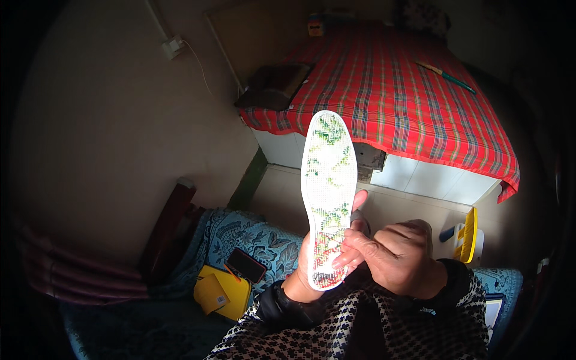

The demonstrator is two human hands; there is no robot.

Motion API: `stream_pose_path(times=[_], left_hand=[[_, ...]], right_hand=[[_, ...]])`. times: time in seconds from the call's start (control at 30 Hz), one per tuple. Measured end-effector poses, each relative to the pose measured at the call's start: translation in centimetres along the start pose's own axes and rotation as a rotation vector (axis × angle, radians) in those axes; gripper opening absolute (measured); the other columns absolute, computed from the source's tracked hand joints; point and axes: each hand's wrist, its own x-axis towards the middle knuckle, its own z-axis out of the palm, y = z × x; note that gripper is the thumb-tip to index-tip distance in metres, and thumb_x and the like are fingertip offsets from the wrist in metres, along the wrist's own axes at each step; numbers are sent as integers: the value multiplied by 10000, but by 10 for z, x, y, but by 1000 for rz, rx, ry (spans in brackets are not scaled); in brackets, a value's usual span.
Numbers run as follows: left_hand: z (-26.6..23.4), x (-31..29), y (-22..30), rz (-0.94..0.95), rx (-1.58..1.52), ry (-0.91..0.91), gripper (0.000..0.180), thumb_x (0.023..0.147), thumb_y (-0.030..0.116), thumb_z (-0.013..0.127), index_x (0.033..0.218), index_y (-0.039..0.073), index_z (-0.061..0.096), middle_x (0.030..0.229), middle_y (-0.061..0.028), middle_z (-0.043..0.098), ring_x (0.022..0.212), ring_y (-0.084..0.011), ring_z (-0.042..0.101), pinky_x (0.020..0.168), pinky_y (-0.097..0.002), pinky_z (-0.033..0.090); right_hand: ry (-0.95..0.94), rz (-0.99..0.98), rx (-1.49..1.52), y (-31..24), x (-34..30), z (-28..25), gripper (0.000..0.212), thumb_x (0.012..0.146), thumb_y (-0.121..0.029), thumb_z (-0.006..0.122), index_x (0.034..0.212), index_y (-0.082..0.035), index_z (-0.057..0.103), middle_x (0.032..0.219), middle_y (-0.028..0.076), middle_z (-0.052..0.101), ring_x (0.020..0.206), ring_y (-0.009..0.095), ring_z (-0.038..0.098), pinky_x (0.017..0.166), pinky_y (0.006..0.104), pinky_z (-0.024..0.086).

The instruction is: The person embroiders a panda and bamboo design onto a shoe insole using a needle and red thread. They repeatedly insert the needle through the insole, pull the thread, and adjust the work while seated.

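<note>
A white embroidered shoe insole (329,180) stands nearly upright in front of me. Green stitching marks its upper and middle parts, and red and dark stitching its lower end. My left hand (300,281) grips this insole from behind at the lower end; most of its fingers are hidden by it. My right hand (399,255) is closed, with thumb and fingertips pressed together at the insole's lower right edge, against the stitched face. Whatever may lie between those fingertips is too small to make out.
Below left, a blue patterned cover (273,240) bears a dark phone (246,266) and a yellow book (236,294). Ahead stands a table with a red plaid cloth (384,90), a dark bag-like item (273,87) and a thin green stick (459,82). A yellow-edged container (469,237) stands right.
</note>
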Motion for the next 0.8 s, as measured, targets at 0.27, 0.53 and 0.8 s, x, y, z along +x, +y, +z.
stream_pose_path(times=[0.27, 0.53, 0.8], left_hand=[[5, 0, -1, 57, 52, -22, 531, 984, 315, 327, 1441, 52, 263, 751, -54, 442, 427, -119, 366, 481, -258, 359], [6, -1, -1, 16, 34, 33, 542, 980, 319, 330, 1440, 40, 257, 745, -48, 439, 423, -113, 359, 462, -256, 355], [4, -1, 0, 2, -9, 18, 535, 979, 305, 329, 1432, 28, 267, 751, -49, 443, 441, -119, 372, 490, -266, 367]], right_hand=[[-9, -29, 17, -2, 4, 0, 331, 686, -56, 698, 1009, 9, 672, 585, 8, 427, 501, 126, 475, 434, 264, 401], [9, -43, 3, -1, 2, 2, 333, 686, -55, 678, 1012, 12, 671, 582, 8, 415, 504, 124, 477, 436, 259, 401], [-20, -55, -3, 0, 1, 2, 338, 685, -34, 643, 1018, 17, 667, 585, 11, 417, 507, 125, 479, 443, 258, 408]])
